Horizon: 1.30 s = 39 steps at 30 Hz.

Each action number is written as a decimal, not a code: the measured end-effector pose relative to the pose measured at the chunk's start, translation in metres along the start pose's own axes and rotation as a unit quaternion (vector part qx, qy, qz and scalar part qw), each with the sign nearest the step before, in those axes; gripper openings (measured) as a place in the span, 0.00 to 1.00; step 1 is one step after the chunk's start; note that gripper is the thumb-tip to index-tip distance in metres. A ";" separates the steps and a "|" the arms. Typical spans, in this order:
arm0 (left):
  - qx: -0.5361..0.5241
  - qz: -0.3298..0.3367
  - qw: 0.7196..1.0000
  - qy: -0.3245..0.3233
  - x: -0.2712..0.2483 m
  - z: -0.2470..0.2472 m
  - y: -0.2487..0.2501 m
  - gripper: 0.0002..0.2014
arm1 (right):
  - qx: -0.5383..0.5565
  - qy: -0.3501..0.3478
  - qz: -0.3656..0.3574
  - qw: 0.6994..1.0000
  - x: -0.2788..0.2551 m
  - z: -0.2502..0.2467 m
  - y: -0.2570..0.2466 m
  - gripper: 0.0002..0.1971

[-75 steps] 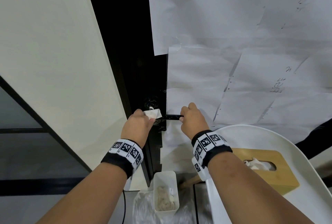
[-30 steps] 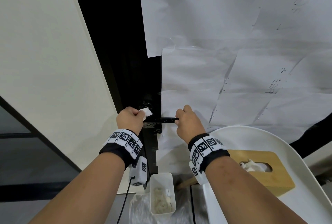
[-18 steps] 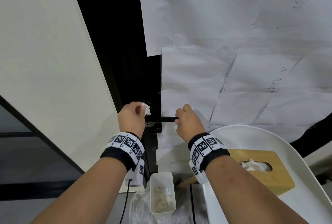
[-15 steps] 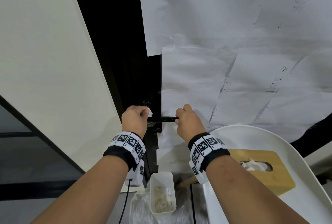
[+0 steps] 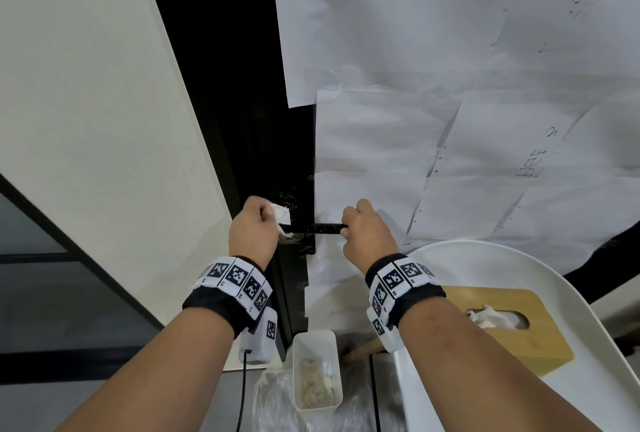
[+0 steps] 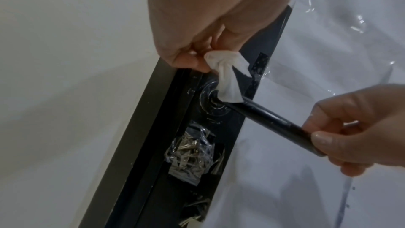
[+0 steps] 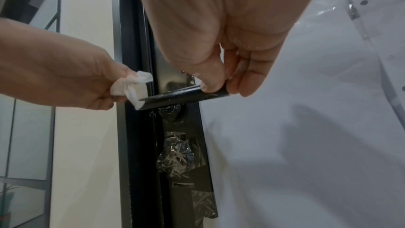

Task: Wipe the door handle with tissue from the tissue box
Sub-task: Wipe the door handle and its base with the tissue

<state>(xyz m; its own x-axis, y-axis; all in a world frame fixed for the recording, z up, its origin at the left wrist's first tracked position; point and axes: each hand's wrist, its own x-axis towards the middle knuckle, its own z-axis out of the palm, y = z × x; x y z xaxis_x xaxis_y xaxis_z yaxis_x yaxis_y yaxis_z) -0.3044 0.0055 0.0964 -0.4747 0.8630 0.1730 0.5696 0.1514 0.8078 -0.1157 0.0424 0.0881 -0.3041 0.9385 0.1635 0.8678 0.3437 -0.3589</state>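
Fingers point(image 6: 186, 60) of the left hand point(image 5: 254, 234) pinch a crumpled white tissue point(image 6: 228, 82) between thumb and curled fingertips, and the free end of the tissue touches the black door handle point(image 6: 269, 122) right where the handle meets its round base plate point(image 6: 210, 103) on the door. At the far right end of the handle, the right hand point(image 5: 367, 235) grips the bar: in the right wrist view its thumb presses on the near side and the fingers point(image 7: 247, 77), held together, curl over the tip. The handle lies level between the two hands, with a bare black stretch showing between tissue and right thumb.

Below the handle, on the dark door edge point(image 7: 140, 145), sits a patch of crinkled clear plastic film point(image 7: 175, 155) over the lock area. White paper sheets point(image 5: 450, 85) cover the door face to the right, some taped with clear tape. To the left stands a cream wall point(image 5: 86, 102).

Nearer and to the right, a wooden tissue box point(image 5: 512, 345) rests on a white round worktop point(image 5: 571, 293), with a tuft of tissue poking from its slot, well apart from the hands. Low in the head view, between the forearms, stands a small white bin point(image 5: 298, 383) holding crumpled pieces, with a clear plastic bag point(image 5: 273, 400) beside it. Both wrists wear black bands with black-and-white square markers point(image 5: 239, 281).
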 end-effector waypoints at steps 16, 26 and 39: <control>-0.013 0.027 0.999 0.042 -0.004 0.001 -0.015 0.08 | -0.001 -0.003 0.008 1.000 0.000 0.001 0.000 0.02; 0.101 0.081 0.992 -0.001 -0.004 0.002 -0.010 0.10 | -0.001 -0.003 0.009 1.000 0.000 0.001 0.000 0.01; 0.208 0.158 0.964 -0.056 0.013 0.011 0.006 0.18 | -0.002 0.000 0.004 1.000 0.001 0.003 0.001 0.03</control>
<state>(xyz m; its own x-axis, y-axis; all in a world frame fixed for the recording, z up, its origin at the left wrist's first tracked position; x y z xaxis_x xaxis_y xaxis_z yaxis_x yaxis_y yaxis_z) -0.2996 0.0233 0.0974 -0.1708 0.9407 0.2930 0.9051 0.0323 0.4240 -0.1160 0.0435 0.0849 -0.2970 0.9412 0.1607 0.8718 0.3360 -0.3565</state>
